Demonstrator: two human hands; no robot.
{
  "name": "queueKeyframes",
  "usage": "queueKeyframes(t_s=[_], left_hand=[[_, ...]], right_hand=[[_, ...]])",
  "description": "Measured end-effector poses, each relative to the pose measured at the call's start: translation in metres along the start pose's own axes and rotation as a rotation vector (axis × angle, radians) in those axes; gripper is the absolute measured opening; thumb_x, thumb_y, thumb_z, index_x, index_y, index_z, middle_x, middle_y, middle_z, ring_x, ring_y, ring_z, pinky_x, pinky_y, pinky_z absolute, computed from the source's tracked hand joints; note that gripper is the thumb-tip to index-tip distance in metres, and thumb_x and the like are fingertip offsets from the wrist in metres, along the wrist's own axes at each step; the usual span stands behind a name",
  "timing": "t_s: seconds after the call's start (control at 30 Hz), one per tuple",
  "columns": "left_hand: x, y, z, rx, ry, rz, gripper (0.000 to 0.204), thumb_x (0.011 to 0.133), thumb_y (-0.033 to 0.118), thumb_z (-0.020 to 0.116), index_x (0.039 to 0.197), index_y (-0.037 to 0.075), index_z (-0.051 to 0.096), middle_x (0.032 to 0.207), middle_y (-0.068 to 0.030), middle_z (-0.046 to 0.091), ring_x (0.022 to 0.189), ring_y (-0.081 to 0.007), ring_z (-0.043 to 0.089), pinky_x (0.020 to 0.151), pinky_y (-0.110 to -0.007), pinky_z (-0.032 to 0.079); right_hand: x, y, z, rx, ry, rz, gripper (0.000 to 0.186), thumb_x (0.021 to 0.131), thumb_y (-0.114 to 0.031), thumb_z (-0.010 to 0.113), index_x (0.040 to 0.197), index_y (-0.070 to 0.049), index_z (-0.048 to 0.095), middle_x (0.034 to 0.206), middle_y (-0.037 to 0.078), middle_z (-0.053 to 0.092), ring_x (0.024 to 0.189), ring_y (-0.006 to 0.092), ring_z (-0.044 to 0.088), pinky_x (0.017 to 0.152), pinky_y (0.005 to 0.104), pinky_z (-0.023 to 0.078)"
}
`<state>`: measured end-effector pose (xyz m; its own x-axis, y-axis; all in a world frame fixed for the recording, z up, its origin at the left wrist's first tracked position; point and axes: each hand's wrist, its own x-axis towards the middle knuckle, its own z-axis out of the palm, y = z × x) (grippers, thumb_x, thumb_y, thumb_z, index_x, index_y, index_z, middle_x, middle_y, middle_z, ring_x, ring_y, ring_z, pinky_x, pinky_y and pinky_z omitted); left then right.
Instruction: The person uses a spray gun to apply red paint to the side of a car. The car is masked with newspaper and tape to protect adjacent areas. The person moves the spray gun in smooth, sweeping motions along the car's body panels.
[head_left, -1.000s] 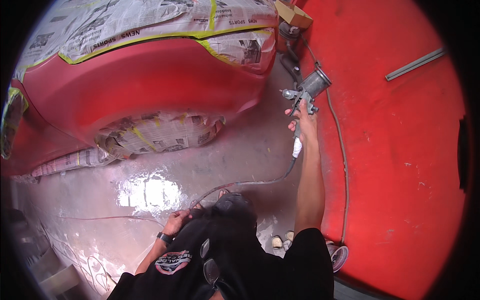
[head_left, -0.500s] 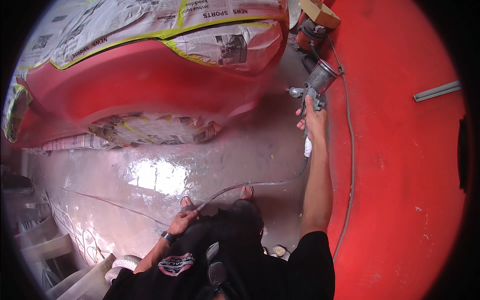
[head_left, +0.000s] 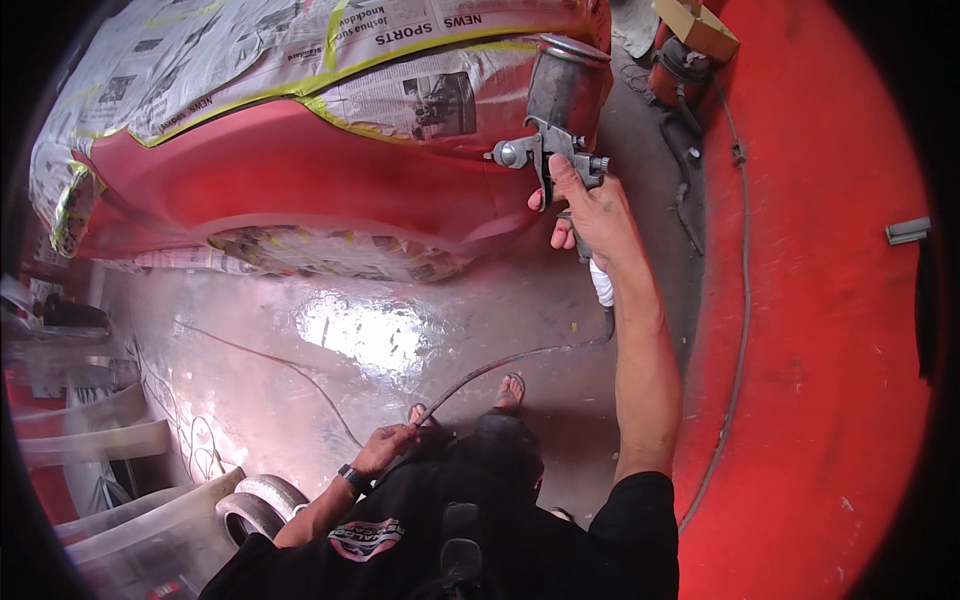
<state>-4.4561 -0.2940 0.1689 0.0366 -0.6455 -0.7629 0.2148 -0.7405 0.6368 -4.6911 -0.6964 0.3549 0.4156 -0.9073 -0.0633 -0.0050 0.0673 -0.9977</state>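
In my right hand (head_left: 598,218), raised at the upper middle, is a metal spray gun (head_left: 545,150) with a grey cup (head_left: 566,88) on top. Its nozzle points left, along the car's red body panel (head_left: 270,165). My fingers wrap its handle; whether the trigger is pulled I cannot tell. White wrapping (head_left: 601,286) covers the handle's lower end, where an air hose (head_left: 490,365) joins and curves back toward me. Low down near my feet, my left hand (head_left: 385,449) is closed round that hose. Newspaper (head_left: 240,75) edged with yellow tape masks the car's upper parts and wheel opening.
A red wall-like surface (head_left: 810,330) fills the right side, with a cable (head_left: 743,250) along it. A dark red canister-like machine (head_left: 680,72) under a cardboard box (head_left: 697,30) stands at the back right. Tyres (head_left: 250,515) and pale panels (head_left: 150,510) lie at lower left.
My right hand has brought the spray gun left and closer to the car and to my view. The whole view has shifted slightly. My left hand keeps its hold on the hose.
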Motion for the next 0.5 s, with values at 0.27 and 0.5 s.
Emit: queueKeyframes(t_s=[0.27,0.5], left_hand=[[0.009,0.006,-0.024,0.17,-0.034,-0.025,0.035,0.1,0.037,0.057,0.093,0.005,0.069,0.067,0.0082,0.044,0.062,-0.0029,0.036,0.055,-0.023,0.028],[0.005,-0.011,-0.05,0.14,0.025,0.001,0.037,0.099,0.038,0.058,0.094,0.004,0.069,0.068,0.007,0.046,0.063,-0.0054,0.038,0.057,-0.023,0.031]], right_hand=[[-0.017,0.015,0.013,-0.17,0.254,0.113,0.051,0.094,-0.05,0.061,0.105,0.0,0.061,0.069,0.004,0.061,0.04,0.0117,0.053,0.037,0.0263,0.041],[-0.029,0.005,0.052,0.022,0.094,-0.057,0.048,0.094,-0.05,0.061,0.096,-0.002,0.066,0.073,0.004,0.065,0.041,0.0104,0.052,0.04,0.025,0.041]])
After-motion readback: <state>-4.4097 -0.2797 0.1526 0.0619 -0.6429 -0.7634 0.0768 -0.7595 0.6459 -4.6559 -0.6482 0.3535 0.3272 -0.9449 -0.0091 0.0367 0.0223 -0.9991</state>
